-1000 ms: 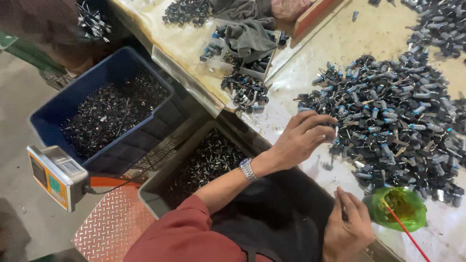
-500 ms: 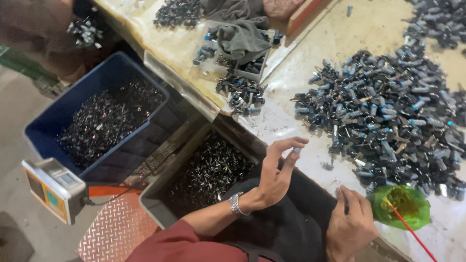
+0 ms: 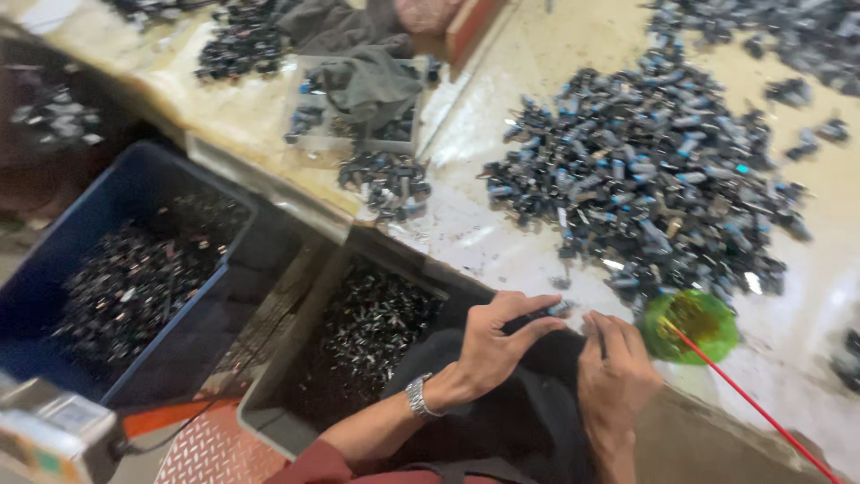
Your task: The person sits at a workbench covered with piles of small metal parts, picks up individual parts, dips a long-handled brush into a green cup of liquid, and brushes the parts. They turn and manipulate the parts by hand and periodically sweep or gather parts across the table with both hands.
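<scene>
Two bins are sitting below; the left hand (image 3: pixel 491 345) is pinching one small blue-tipped part (image 3: pixel 559 309), the right hand (image 3: pixel 614 372) curling loosely beside it, its grasp unclear.

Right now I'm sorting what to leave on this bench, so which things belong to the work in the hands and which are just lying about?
In hand:
left hand pinching a small dark part
right hand beside it
big pile of dark parts
green dish with a red stick
grey bin of parts

Lying about:
blue crate
grey cloth
weighing scale
</scene>
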